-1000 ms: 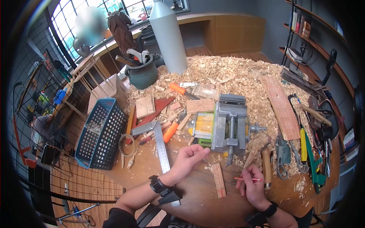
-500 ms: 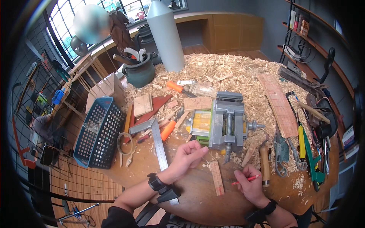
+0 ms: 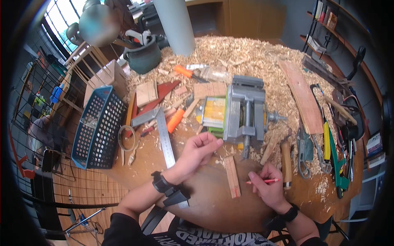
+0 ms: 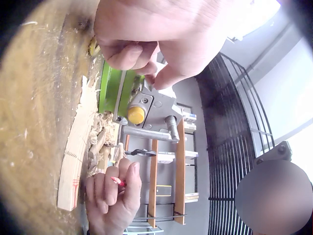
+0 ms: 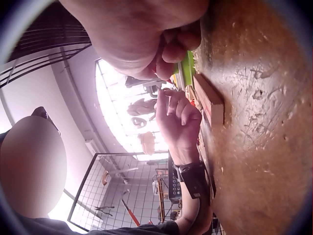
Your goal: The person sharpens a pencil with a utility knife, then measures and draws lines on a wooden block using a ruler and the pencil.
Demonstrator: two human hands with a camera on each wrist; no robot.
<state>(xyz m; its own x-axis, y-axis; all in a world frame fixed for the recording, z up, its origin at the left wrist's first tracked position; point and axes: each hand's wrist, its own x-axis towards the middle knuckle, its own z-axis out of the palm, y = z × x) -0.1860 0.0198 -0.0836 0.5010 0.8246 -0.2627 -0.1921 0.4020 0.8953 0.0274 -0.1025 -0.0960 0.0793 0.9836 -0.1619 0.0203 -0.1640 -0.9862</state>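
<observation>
My right hand (image 3: 267, 188) grips a slim red pencil (image 3: 272, 180) between thumb and fingers at the table's near side. Its tip points left, toward a short wood strip (image 3: 232, 178) with pencil lines and red marks near one end. The strip lies flat between my hands. My left hand (image 3: 200, 151) hovers to the strip's upper left with fingers loosely curled and nothing visible in them. Behind it stands a grey metal vise (image 3: 246, 110) with a green and yellow part. In the left wrist view the red pencil (image 4: 117, 181) is mostly hidden by the right hand's fingers.
A metal square (image 3: 165, 141) lies beside my left forearm. Left of it are a tape ring (image 3: 128, 137) and a blue perforated basket (image 3: 100, 127). Wood shavings (image 3: 230, 53) cover the far table. A wooden-handled tool (image 3: 286, 164), a long board (image 3: 302, 98) and a green saw (image 3: 340, 176) are at right.
The head view has tipped downward, so the table appears higher in it. Both hands keep nearly the same pose, the pencil turning slightly in the right hand. The strip stays on the table.
</observation>
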